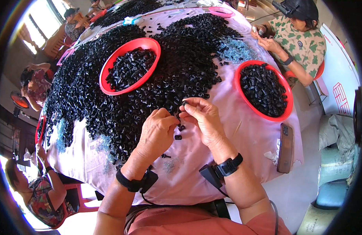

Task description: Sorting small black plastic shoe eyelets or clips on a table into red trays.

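My left hand (pixel 159 126) is closed over the near edge of a large heap of small black plastic parts (pixel 110 117); its curled fingers hide what they hold. Just to its right, my right hand (pixel 204 123) has thumb and forefinger pinched together around a small black plastic part, mostly covered by the fingers. The fingertips of both hands nearly meet. Below them a loose black part (pixel 178 137) lies on the pink cloth (pixel 236 156). A small patch of tiny thin metal pieces, apparently springs (pixel 171 165), sits between my wrists.
A red basin (pixel 155 49) of black parts rests on the heap; another red basin (pixel 289 100) stands at right. A phone (pixel 285 149) lies by the table's right edge. Bluish springs (pixel 236 50) are piled farther back. Several people sit around the table; sacks (pixel 335 166) are stacked at right.
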A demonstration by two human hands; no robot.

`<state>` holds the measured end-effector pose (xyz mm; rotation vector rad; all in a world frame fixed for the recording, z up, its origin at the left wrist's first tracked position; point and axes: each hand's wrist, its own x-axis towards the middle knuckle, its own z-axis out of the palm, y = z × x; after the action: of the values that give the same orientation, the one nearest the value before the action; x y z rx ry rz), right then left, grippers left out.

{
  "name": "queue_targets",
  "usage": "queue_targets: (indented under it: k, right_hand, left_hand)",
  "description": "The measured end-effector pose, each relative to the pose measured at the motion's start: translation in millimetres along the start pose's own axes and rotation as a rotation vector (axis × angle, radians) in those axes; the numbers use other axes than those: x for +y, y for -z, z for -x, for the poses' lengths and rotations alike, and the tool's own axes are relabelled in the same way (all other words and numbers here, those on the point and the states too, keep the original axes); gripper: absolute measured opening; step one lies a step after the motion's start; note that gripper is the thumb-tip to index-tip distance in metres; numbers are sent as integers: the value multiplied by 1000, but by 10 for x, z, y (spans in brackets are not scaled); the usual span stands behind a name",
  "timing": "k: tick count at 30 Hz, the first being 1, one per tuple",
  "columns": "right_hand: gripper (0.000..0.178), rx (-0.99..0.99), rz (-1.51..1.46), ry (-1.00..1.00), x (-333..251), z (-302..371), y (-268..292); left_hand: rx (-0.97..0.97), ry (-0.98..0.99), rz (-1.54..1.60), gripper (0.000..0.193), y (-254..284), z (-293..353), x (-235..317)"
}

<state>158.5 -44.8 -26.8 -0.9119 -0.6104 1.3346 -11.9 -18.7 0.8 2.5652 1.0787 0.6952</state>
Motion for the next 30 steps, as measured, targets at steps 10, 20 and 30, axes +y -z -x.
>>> queue_targets:
  k: [10, 20, 30]
  right_hand:
    - [19, -9, -29, 6, -15, 7, -1]
    - [19, 7, -21, 4, -27, -4, 2]
    - [19, -7, 5, 15, -36, -32, 51]
  left_hand:
    - [-56, -34, 11, 19, 0, -52, -9]
    - [-31, -103, -43, 18, -52, -24, 61]
    - [-311, -136, 366, 12, -63, 162, 334]
